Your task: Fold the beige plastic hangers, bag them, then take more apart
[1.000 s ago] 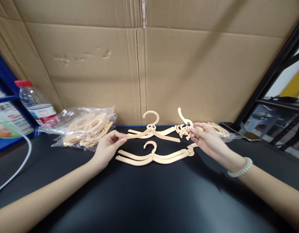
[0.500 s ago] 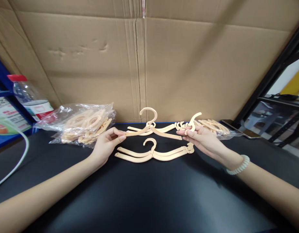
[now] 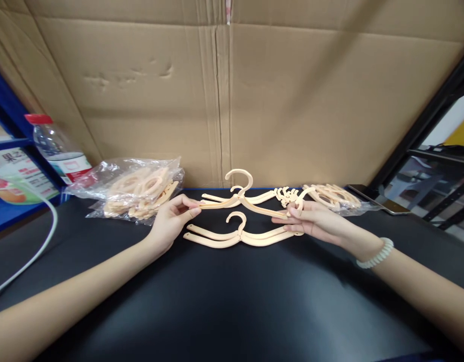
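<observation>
A cream-coloured clothes hanger (image 3: 254,205) is held up above the table, its hook upright. My left hand (image 3: 174,218) is closed in a pinch on its left end. At its right end, my right hand (image 3: 316,221) grips a small S-shaped hook piece (image 3: 301,201) between thumb and fingers; whether the two parts are joined is hidden by the fingers. Below lies a pair of hangers (image 3: 216,242) one in front of the other, their right end partly covered by my right hand. More hangers (image 3: 264,196) lie behind the raised one.
Small hook pieces (image 3: 286,196) are heaped at the back. On the left, clear bags of hanger parts (image 3: 141,188) sit beside a red-capped bottle (image 3: 62,151). Another bag of parts (image 3: 335,196) and a phone (image 3: 378,199) lie back right. A white cable (image 3: 47,246) curves along the left.
My right hand has brought the hook piece down to the hanger's right end. My left hand still pinches the left end. The whole view has shifted slightly.
</observation>
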`<state>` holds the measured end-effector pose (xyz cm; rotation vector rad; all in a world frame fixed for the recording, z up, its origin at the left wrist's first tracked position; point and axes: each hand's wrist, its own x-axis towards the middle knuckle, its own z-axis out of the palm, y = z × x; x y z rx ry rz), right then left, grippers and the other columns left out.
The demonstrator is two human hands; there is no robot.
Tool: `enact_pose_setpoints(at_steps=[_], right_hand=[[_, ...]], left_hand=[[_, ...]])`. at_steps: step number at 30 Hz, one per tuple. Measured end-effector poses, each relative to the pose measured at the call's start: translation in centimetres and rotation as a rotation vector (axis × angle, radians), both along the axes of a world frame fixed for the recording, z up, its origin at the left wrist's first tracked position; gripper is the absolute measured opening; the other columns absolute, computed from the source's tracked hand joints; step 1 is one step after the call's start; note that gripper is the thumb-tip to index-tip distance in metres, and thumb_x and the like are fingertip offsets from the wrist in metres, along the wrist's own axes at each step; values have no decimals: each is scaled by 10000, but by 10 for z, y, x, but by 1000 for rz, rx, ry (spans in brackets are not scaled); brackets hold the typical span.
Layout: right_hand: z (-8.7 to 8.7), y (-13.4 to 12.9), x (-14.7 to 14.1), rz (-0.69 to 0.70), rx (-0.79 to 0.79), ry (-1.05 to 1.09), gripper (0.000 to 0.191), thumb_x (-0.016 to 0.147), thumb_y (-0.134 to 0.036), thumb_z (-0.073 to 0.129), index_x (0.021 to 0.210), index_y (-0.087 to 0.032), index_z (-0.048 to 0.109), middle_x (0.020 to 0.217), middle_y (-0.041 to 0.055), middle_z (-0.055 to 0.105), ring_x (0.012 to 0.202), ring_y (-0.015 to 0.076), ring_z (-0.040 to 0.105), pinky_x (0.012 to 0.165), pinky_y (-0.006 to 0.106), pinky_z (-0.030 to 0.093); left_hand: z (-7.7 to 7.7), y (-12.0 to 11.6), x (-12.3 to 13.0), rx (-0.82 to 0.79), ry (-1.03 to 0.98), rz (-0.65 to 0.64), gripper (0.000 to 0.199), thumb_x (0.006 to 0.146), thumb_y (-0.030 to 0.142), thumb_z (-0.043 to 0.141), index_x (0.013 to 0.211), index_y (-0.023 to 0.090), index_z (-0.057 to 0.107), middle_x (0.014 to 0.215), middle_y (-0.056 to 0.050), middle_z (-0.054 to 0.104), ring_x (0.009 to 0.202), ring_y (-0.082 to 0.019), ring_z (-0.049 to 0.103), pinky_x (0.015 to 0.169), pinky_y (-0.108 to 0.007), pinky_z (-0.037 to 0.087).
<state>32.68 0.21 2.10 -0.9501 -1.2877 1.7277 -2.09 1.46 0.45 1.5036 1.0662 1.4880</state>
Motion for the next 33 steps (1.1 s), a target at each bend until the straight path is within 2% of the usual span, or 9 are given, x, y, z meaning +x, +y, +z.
enact_pose_setpoints(at_steps=[4, 15, 20, 29, 33], right_hand=[[1, 1, 0, 16, -100, 34, 299, 751, -301, 798, 743, -164, 532, 829, 74, 709, 1009, 305, 692, 921, 388, 555], [0, 2, 1, 36, -154, 48, 193, 844, -240, 701, 791, -153, 536, 976, 188, 731, 902, 237, 728, 873, 321, 571], [-1, 3, 2, 41, -158, 90, 179, 837, -217, 709, 800, -159, 544, 878, 130, 743, 882, 231, 732, 904, 339, 561], [-2, 4, 4, 46, -147, 94, 201, 811, -243, 738, 802, -154, 558, 875, 113, 734, 910, 237, 723, 954, 372, 535], [-1, 3, 3, 34, -135, 96, 194, 784, -213, 757, 798, -157, 571, 794, 54, 706, 879, 209, 726, 882, 299, 575]], left_hand=[[-1, 0, 0, 31, 20, -14, 289, 607, 358, 851, 654, 181, 627, 815, -46, 715, 883, -228, 658, 885, -387, 481], [0, 0, 0, 69, 55, -3, 275, 621, 367, 841, 648, 193, 629, 808, -48, 709, 897, -251, 664, 899, -418, 496], [-1, -1, 0, 75, 49, 2, 271, 619, 364, 843, 650, 196, 632, 807, -43, 707, 907, -252, 667, 911, -419, 496], [1, -2, 1, 75, 62, 14, 252, 623, 346, 827, 646, 196, 625, 807, -41, 708, 905, -254, 673, 920, -432, 499], [2, -3, 2, 79, 83, 4, 249, 627, 347, 822, 642, 196, 624, 804, -47, 706, 903, -258, 673, 913, -438, 504]])
